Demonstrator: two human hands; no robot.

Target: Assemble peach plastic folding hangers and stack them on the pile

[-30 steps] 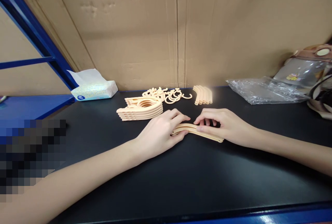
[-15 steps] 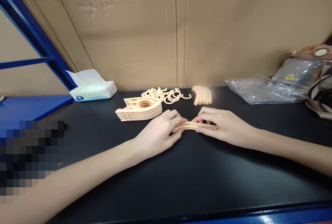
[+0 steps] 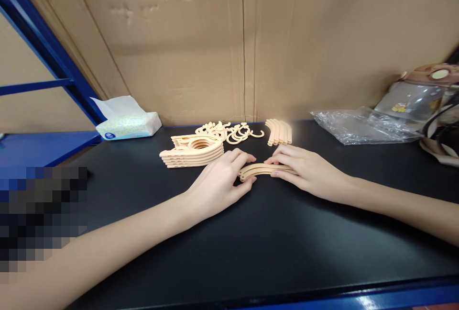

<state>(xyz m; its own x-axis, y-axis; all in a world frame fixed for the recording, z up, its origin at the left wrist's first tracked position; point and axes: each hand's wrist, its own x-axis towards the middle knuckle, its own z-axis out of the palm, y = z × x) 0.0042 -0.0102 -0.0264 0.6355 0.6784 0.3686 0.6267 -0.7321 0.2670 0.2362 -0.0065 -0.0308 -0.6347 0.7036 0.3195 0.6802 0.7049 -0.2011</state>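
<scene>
Two or more curved beige plastic hanger arms lie together low over the black table, in front of me. My right hand pinches their right part between thumb and fingers, hiding that end. Around the left end, my left hand has its thumb and fingers spread apart, the index finger above the pieces and the thumb near their lower edge. Close behind the left hand rests a stack of beige hanger pieces. Loose beige hooks lie beyond it, and a row of curved beige arms sits behind my right hand.
A tissue pack stands at the back left by a blue metal frame. Crumpled clear plastic bags and a clear bottle with a brown lid are at the back right. Cardboard walls the table's rear.
My left fingers have loosened and spread from the left end of the hanger arms. The arms have turned slightly, showing more curve, and my right hand has shifted slightly left.
</scene>
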